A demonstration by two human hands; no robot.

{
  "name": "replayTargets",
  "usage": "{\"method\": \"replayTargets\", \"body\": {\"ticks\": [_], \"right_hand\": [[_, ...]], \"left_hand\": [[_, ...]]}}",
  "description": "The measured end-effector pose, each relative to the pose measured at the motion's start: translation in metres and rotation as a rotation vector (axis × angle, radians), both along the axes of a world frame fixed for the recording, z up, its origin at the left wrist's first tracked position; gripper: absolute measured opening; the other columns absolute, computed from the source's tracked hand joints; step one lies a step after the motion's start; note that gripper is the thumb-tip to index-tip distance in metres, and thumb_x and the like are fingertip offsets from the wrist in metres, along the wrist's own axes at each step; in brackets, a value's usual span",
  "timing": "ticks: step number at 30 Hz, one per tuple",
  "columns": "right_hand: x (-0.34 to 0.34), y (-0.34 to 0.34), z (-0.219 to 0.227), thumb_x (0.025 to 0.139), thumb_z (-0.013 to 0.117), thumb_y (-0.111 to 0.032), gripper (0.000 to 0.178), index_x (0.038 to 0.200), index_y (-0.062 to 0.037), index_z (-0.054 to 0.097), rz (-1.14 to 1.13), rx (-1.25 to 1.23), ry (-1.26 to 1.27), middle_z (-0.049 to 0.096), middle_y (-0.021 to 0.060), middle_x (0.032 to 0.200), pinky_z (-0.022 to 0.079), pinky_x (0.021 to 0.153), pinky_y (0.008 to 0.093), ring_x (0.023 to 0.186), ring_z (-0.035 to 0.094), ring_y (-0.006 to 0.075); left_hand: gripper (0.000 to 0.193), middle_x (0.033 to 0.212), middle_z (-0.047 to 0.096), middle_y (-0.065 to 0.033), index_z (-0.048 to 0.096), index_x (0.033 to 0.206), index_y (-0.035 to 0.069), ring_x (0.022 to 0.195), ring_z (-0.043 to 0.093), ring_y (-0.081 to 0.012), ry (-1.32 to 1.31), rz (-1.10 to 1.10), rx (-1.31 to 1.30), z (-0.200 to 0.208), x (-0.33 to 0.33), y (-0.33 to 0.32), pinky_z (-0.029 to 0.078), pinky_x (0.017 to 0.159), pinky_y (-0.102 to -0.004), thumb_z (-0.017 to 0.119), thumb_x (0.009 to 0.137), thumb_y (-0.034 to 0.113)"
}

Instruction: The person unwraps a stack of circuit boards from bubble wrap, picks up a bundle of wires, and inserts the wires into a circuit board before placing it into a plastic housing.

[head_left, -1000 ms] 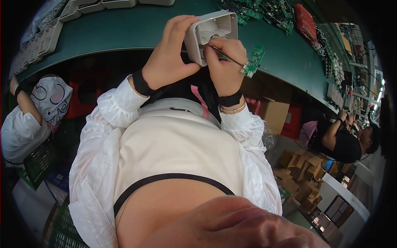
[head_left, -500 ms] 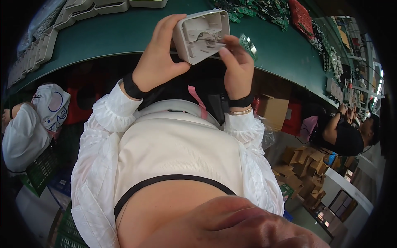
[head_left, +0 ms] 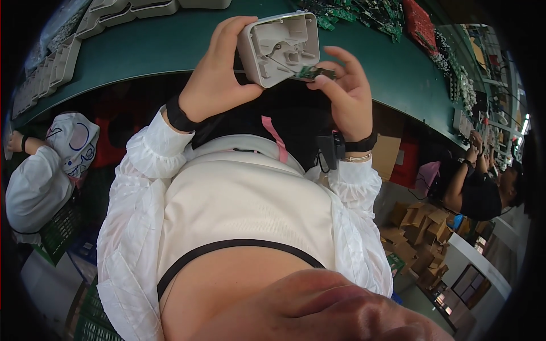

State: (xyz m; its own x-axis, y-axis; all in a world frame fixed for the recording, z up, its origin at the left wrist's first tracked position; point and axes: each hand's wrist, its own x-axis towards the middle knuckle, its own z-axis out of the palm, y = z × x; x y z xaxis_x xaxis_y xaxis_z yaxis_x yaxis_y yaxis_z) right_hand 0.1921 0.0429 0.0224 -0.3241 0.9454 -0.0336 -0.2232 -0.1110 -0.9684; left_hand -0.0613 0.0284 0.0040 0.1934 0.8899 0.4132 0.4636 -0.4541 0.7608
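My left hand [head_left: 219,79] grips a white plastic housing [head_left: 248,54] by its left side, thumb below and fingers behind. The housing is tilted with its hollow inside facing me, showing ribs and posts. A thin wire [head_left: 280,64] runs from inside it to a small green circuit board [head_left: 307,72]. That board is pinched between the thumb and fingers of my right hand [head_left: 348,85], just at the housing's lower right corner. My right index finger is raised off the board.
The green table [head_left: 165,51] carries a pile of circuit boards [head_left: 375,17] and a red bag [head_left: 420,24] at the back right. More white housings [head_left: 57,68] line the far left. Co-workers sit at left [head_left: 42,176] and right [head_left: 475,187]; cardboard boxes [head_left: 421,227] lie on the floor.
My right hand has moved right and slightly down, bringing the circuit board to the housing's lower right corner. My left hand and the housing have hardly moved.
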Motion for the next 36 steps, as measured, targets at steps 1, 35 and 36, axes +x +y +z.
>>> {"method": "replayTargets", "body": {"ticks": [1,35,36], "right_hand": [[-0.002,-0.001,0.002,0.091,0.062,0.005,0.022,0.113,0.0018,0.063,0.001,-0.004,0.001,0.066,0.0114,0.111,0.051,0.087,0.0304,0.097,0.066,0.0215],[-0.023,-0.003,0.020,0.080,0.076,-0.006,0.014,0.092,-0.0018,0.070,0.044,0.765,-0.665,0.068,0.0106,0.097,0.047,0.089,0.0378,0.098,0.064,0.0310],[-0.025,-0.004,0.023,0.080,0.076,-0.005,0.014,0.092,-0.0021,0.070,0.046,0.846,-0.737,0.069,0.0104,0.097,0.047,0.088,0.0381,0.097,0.064,0.0311]], "left_hand": [[0.094,0.143,0.040,-0.0151,0.034,0.147,0.012,0.126,0.051,-0.0332,0.001,0.001,-0.004,0.000,0.002,0.001,0.049,0.100,-0.0378,0.082,0.066,0.006],[0.102,0.142,0.043,-0.0149,0.031,0.151,0.009,0.096,0.071,-0.0233,-0.308,-0.076,-0.357,0.006,-0.002,0.003,0.060,0.082,-0.0330,0.086,0.065,0.004],[0.103,0.141,0.045,-0.0151,0.030,0.151,0.009,0.096,0.071,-0.0230,-0.298,-0.065,-0.348,0.005,-0.003,0.003,0.060,0.081,-0.0329,0.086,0.065,0.004]]}}
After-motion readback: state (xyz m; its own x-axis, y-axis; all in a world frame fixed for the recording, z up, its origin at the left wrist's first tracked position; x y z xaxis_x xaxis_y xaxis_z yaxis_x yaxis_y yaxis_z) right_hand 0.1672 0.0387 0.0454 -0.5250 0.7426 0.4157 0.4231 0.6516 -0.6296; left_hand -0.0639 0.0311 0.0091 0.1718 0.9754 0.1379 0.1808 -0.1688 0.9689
